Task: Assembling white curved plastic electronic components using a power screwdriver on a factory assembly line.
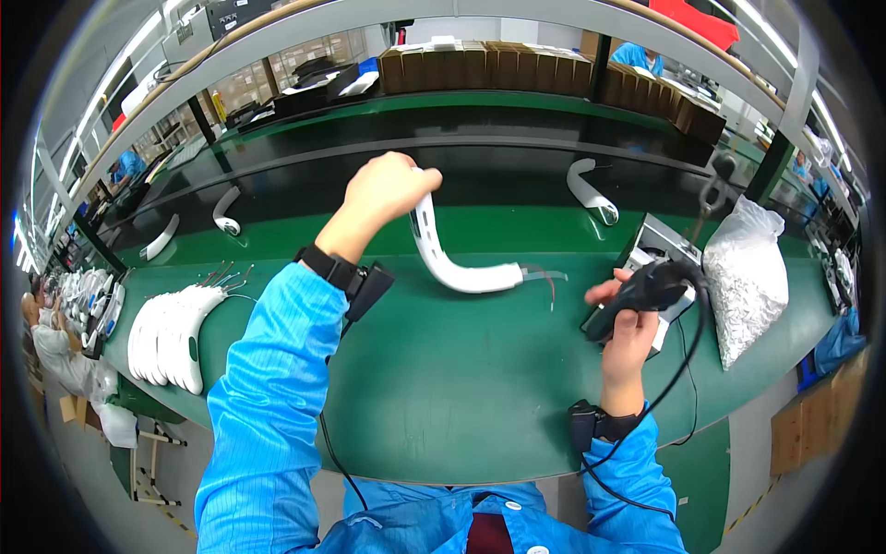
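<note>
Curved shell [445, 268], seen in the head view, is over the far half of the bench [443, 397], about midway between its left and right edges. The left hand [392, 189] has its grip closed around the upper end, so nearly all of the shell lies below and to the right of that grip. Its long axis drops from the fingers toward the near edge, then bends and runs almost level toward the right edge. Whether the bend touches the bench I cannot tell.

The free end, with thin wires [552, 277] trailing from it, points toward the right hand [628, 323] and is nearer to it than to the left. The right grip is wrapped around a black tool [651, 286], in front of a metal box [669, 235] toward the bench's far right corner; a gap remains between the wires and the right fingers.

The shell is smooth, glossy white and shaped like a bent tube, with dark slots along its upper arm and a plain lower arm. The wires look reddish and pale. Similar shells lie side by side in a row [171, 337] near the bench's left edge; a clear bag [749, 277] of small white pieces stands near the right edge.
</note>
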Demonstrator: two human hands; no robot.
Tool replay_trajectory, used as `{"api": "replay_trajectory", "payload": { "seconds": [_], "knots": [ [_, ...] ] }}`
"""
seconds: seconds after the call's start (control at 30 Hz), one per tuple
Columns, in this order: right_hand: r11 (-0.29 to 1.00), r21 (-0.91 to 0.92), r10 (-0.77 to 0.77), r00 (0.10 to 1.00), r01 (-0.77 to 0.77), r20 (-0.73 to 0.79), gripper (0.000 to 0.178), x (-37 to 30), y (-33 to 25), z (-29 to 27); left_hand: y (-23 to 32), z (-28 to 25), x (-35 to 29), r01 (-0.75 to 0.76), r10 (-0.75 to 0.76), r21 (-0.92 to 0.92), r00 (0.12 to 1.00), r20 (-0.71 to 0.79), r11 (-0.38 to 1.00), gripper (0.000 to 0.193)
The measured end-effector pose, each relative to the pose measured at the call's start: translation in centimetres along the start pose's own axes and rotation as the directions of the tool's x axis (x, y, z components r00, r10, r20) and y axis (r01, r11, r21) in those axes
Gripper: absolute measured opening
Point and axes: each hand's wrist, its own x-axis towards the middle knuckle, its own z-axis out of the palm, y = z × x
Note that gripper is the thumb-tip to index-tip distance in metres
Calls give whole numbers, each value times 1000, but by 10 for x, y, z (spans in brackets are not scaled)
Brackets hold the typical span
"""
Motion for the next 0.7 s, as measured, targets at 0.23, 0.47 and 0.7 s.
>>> {"api": "replay_trajectory", "payload": {
  "seconds": [0.23,0.47,0.7],
  "knots": [
    [980,153,-68,934,128,-350,59,14,-48,-15,-7,35,-63,-313,469,-524,861,195,792,26],
    [960,-29,-274,922,277,-275,59,37,-53,-40,16,101,-81,-414,488,-762,860,-149,497,26],
    [989,-109,-113,982,97,-153,56,40,-38,-28,41,124,-89,-103,465,-989,884,-43,104,26]
  ]
}}
